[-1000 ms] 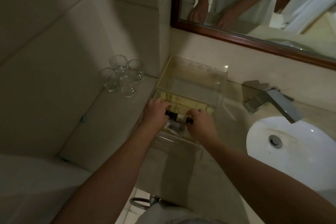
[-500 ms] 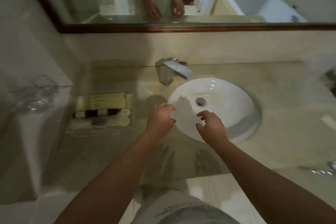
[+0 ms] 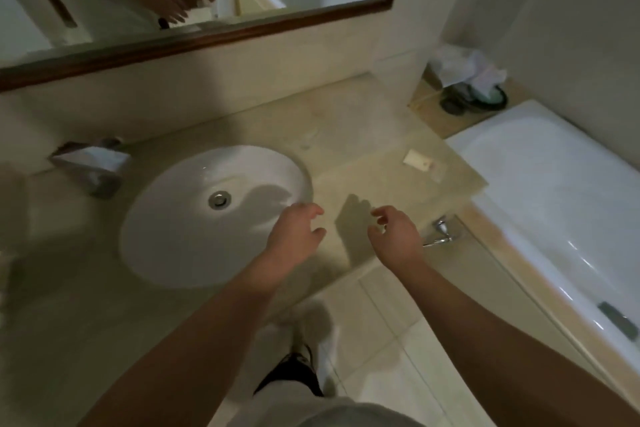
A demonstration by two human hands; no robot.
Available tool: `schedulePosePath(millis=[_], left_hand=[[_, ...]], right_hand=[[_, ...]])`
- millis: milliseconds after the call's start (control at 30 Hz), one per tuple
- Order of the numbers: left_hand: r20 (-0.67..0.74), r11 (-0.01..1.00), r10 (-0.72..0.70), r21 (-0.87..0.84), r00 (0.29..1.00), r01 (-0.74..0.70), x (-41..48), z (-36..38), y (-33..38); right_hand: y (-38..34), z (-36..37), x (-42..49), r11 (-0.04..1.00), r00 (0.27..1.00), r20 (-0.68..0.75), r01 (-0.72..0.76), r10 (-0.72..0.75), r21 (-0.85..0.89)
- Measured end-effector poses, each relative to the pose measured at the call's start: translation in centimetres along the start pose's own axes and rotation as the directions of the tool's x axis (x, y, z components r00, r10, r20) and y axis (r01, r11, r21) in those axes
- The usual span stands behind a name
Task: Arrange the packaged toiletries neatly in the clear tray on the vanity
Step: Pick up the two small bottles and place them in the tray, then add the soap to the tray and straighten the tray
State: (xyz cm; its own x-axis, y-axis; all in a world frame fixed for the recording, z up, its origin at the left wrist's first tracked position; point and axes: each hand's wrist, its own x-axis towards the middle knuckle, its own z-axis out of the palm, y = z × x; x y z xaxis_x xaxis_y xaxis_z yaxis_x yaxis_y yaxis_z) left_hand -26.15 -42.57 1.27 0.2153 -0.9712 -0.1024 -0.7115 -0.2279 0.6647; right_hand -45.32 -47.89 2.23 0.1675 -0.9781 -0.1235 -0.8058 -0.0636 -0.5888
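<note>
Head view: left hand (image 3: 295, 236), right hand (image 3: 395, 236) hang half-curled, empty; packet (image 3: 418, 160) lies left-right.

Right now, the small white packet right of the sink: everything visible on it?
The small white packet is flat, roughly rectangular and paper-like. It lies skewed on the beige counter near its far right edge, beyond the right hand. Nothing grips it; a paler scrap lies just to its right. Any print is too blurred to read.
</note>
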Motion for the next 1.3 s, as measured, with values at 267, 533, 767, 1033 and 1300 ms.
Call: schedulePosePath(millis=[267, 533, 767, 1033, 1300], left_hand=[[0.12, 0.995, 0.069, -0.086, 0.99, -0.059, 13.4, 5.0, 6.1], [0.244, 0.994, 0.072, -0.095, 0.967, -0.05, 21.9, 7.5, 9.3], [0.131, 0.994, -0.06, -0.078, 0.99, 0.07, 24.2, 8.0, 9.9], [-0.079, 0.947, -0.317, -0.07, 0.945, 0.312, 23.2, 7.9, 8.8], [-0.263, 0.842, -0.539, -0.191, 0.8, 0.504, 14.5, 3.7, 4.6]], right_hand=[[4.4, -3.8, 10.0, 0.991, 0.992, -0.029, -0.125, 0.124, -0.038], [7.8, -5.9, 19.0, 0.973, 0.978, -0.023, -0.21, 0.209, -0.091], [9.8, -6.4, 25.4, 0.944, 0.99, 0.027, -0.125, 0.139, -0.304], [9.3, -5.0, 29.3, 0.897, 0.96, 0.279, 0.115, 0.009, -0.427], [0.4, 0.2, 23.7, 0.908, 0.827, 0.454, 0.41, -0.332, -0.083]])
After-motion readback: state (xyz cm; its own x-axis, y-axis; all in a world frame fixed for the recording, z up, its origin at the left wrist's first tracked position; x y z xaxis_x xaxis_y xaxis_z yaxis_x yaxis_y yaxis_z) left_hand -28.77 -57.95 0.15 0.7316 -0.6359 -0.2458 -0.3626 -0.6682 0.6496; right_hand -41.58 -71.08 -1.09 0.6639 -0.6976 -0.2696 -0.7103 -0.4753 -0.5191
